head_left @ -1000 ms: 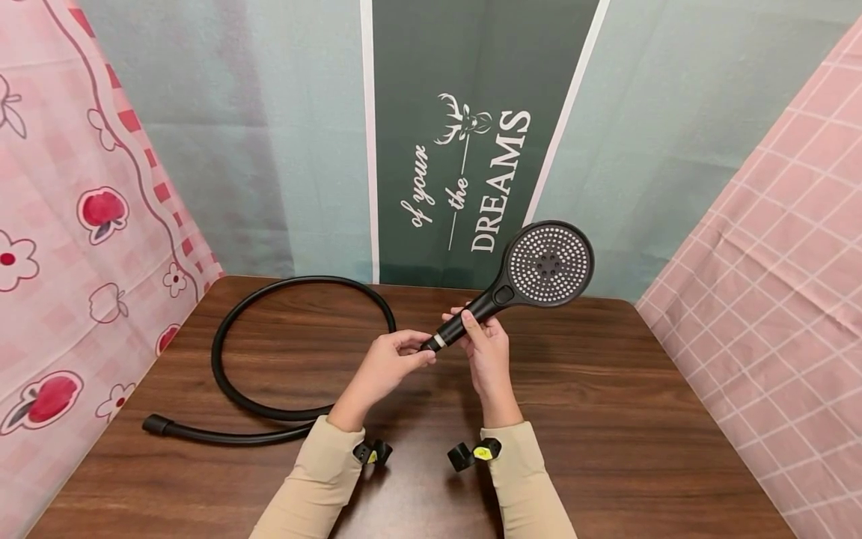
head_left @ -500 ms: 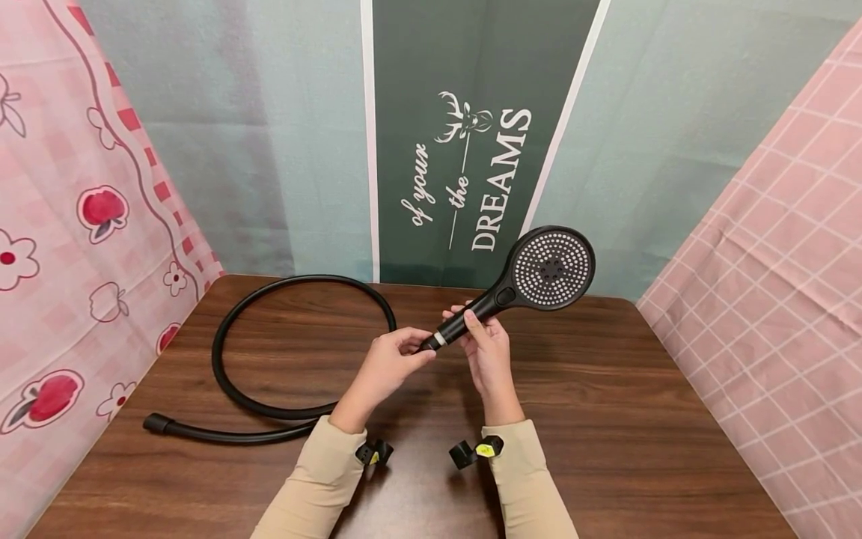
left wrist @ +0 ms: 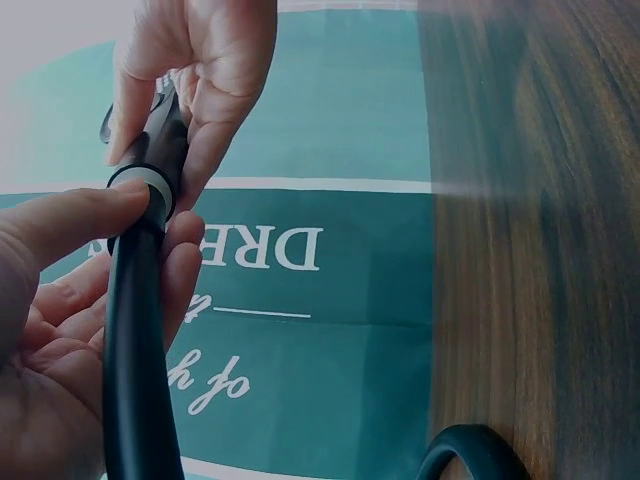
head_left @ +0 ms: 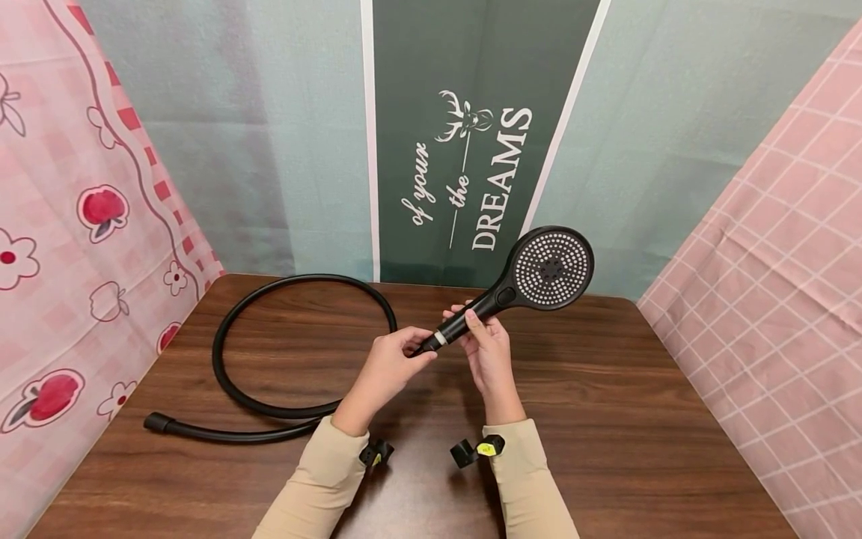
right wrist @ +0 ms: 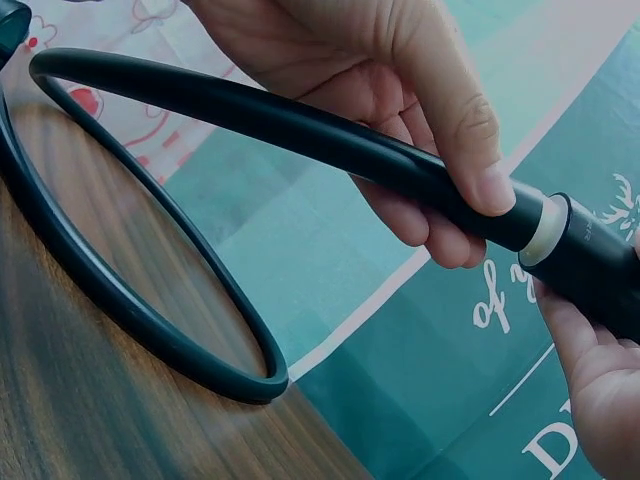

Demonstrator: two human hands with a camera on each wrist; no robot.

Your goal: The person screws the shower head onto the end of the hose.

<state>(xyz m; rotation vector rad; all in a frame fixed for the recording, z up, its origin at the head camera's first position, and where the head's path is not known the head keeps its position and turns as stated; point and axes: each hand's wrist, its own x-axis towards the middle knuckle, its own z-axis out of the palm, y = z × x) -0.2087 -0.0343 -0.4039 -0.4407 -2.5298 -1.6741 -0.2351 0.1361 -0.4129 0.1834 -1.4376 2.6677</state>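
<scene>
A black handheld shower head (head_left: 554, 268) with pale nozzles tilts up to the right above the table. My right hand (head_left: 491, 358) holds its handle (head_left: 463, 320), thumb along the near side. My left hand (head_left: 385, 373) pinches the end of a black shower hose (head_left: 217, 352) between thumb and fingers. In the right wrist view the hose end meets the handle's lower end, and a white ring (right wrist: 546, 230) shows at the joint. The left wrist view shows hose and handle in line, with the left thumb beside the ring. Whether the threads are engaged cannot be seen.
The hose loops over the left side of the brown wooden table (head_left: 606, 419), its other end fitting (head_left: 158, 423) lying near the left edge. Fabric curtains (head_left: 289, 150) stand behind and on both sides. Each forearm wears a wrist camera (head_left: 465, 453).
The shower head has dipped slightly and shifted a little to the right, then stayed almost still. Both hands keep their hold, with only small movements of the left fingers at the hose end.
</scene>
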